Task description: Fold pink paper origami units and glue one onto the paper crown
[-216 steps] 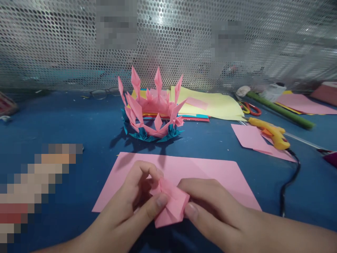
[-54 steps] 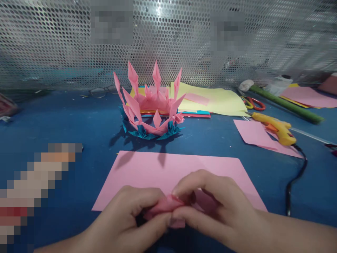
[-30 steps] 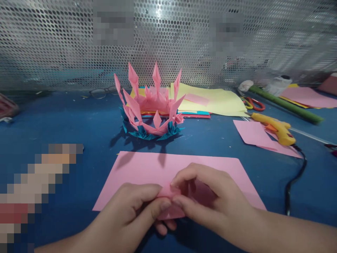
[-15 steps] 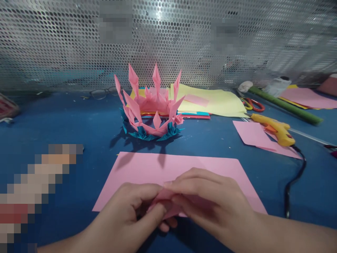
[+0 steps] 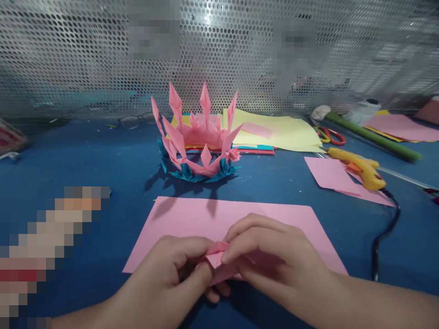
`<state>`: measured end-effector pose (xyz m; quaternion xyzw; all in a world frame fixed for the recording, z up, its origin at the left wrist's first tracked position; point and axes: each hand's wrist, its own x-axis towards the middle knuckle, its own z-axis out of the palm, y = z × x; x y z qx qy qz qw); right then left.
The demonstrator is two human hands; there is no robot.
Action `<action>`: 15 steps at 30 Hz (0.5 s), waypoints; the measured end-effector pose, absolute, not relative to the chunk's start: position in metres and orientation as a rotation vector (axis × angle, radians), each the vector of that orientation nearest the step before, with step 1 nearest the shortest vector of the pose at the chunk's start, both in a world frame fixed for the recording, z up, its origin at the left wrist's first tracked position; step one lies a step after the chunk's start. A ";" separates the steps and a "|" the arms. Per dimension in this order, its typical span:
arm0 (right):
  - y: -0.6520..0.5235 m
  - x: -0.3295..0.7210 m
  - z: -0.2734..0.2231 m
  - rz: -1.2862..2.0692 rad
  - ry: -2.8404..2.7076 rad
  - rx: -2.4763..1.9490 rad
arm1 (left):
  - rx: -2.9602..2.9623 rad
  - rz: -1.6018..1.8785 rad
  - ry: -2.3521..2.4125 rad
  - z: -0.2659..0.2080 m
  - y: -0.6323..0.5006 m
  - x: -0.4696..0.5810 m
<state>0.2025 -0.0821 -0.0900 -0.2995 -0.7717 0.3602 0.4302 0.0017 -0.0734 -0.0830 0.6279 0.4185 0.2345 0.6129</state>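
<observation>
A small folded piece of pink paper (image 5: pixel 218 258) is pinched between both hands, with a raised flap showing at its top. My left hand (image 5: pixel 178 269) grips its left side, thumb on the near face and fingers curled behind. My right hand (image 5: pixel 274 256) pinches the flap with thumb and fingertips from the right. Under and behind the hands lies a large sheet of pink paper (image 5: pixel 192 217), flat. Beyond it stands a paper crown (image 5: pixel 202 167) of pink folded points with blue leaf-like pieces round its base.
A yellow hot glue gun (image 5: pixel 366 169) lies on pink paper squares (image 5: pixel 331 176) at right, its black cord running nearer. Behind are yellow sheets (image 5: pixel 288 130), red-handled scissors (image 5: pixel 334 136), a green rod (image 5: pixel 373 137) and glasses (image 5: pixel 130 121). A perforated metal panel (image 5: pixel 219 55) closes the back.
The right fingertips have shifted on the small folded paper, and a flap now stands up between the two hands. The left hand keeps its hold almost in place.
</observation>
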 end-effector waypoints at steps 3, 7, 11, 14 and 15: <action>-0.082 0.203 -0.090 0.941 -1.939 -0.735 | 1.455 0.530 0.977 -0.084 -0.075 0.002; -0.082 0.204 -0.090 0.938 -1.976 -0.766 | 1.493 0.462 1.003 -0.086 -0.076 0.001; -0.082 0.206 -0.090 0.882 -1.986 -0.766 | 1.469 0.405 0.998 -0.085 -0.074 0.001; -0.081 0.206 -0.089 0.865 -1.960 -0.741 | 1.420 0.375 1.030 -0.084 -0.073 0.002; -0.081 0.206 -0.089 0.887 -1.938 -0.749 | 1.410 0.359 1.049 -0.084 -0.073 0.003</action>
